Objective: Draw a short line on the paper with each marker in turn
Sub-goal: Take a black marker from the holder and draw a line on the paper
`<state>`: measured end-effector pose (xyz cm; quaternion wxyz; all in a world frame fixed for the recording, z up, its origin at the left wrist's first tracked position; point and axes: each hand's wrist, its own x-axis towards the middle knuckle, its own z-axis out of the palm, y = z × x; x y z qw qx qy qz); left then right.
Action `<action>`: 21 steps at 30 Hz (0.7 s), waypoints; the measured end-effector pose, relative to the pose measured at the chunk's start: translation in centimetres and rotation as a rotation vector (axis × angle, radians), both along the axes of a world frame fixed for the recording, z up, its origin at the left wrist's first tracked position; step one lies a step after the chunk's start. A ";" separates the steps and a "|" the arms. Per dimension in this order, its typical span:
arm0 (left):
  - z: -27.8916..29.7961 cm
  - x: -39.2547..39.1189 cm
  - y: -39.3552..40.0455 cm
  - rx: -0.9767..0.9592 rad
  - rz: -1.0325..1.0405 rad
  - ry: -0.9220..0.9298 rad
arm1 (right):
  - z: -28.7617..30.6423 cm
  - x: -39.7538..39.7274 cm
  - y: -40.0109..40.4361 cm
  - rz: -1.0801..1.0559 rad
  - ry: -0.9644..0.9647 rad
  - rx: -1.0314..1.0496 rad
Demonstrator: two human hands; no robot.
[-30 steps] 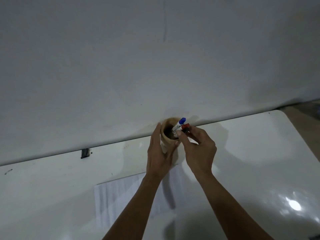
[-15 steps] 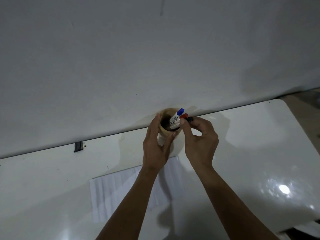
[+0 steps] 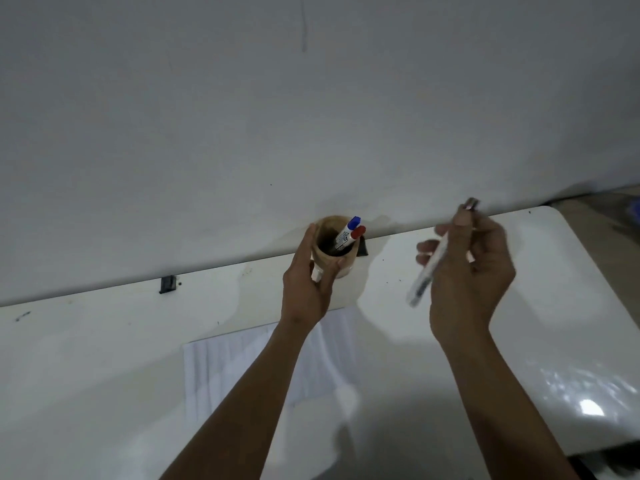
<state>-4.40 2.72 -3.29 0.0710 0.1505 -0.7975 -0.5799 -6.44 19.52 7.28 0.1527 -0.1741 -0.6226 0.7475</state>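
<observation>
The person's left hand [image 3: 308,282] gripped a round tan wooden pen cup [image 3: 335,247], its fingers [image 3: 306,251] curled round the cup's left side and the thumb pressed against the near wall. The cup stood at the far edge of the glossy white table [image 3: 104,341], close against the pale grey wall [image 3: 311,116]. Two markers leaned inside it toward the right of the rim: a white-barrelled marker with a blue cap [image 3: 348,230] and, just beside it, a white-barrelled marker with a red cap [image 3: 354,235], both with caps pointing up and away. A small dark object [image 3: 363,249] sat just behind the cup on its right; what it was could not be told.

The right hand [image 3: 471,271] was raised above the table, well apart from the cup on its right. It held a third white-barrelled marker with a dark cap [image 3: 427,271], blurred, pinched between thumb and curled fingers [image 3: 427,245]. The marker lay at a slant, its dark capped end above the thumb near the wall and its other end pointing down and left, clear of the table.

A white sheet of paper [image 3: 221,368] lay flat on the table nearer the person, partly hidden beneath the left forearm. A small black clip-like piece [image 3: 168,284] sat at the table's far edge, to the left.
</observation>
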 end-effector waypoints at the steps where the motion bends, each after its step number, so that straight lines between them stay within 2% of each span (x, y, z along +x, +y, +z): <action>1: 0.1 0.0 -0.1 -0.006 -0.002 -0.033 | -0.6 0.3 -0.1 0.035 -0.067 0.002; 5: 1.1 0.8 -0.8 -0.111 -0.002 -0.084 | -3.8 2.4 -1.1 0.257 -0.266 0.020; 9: 3.5 4.3 -2.6 -0.078 0.121 -0.088 | -6.3 4.9 -2.6 0.541 -0.378 0.182; 13: 5.3 9.0 -5.4 -0.111 0.029 -0.099 | -6.4 7.4 -4.8 0.793 -0.378 0.301; 16: 5.9 12.1 -7.7 -0.032 -0.038 -0.176 | -5.5 9.0 -6.8 0.892 -0.389 0.368; 21: 6.9 16.7 -11.5 0.134 0.020 -0.187 | -3.6 12.0 -10.1 1.033 -0.331 0.439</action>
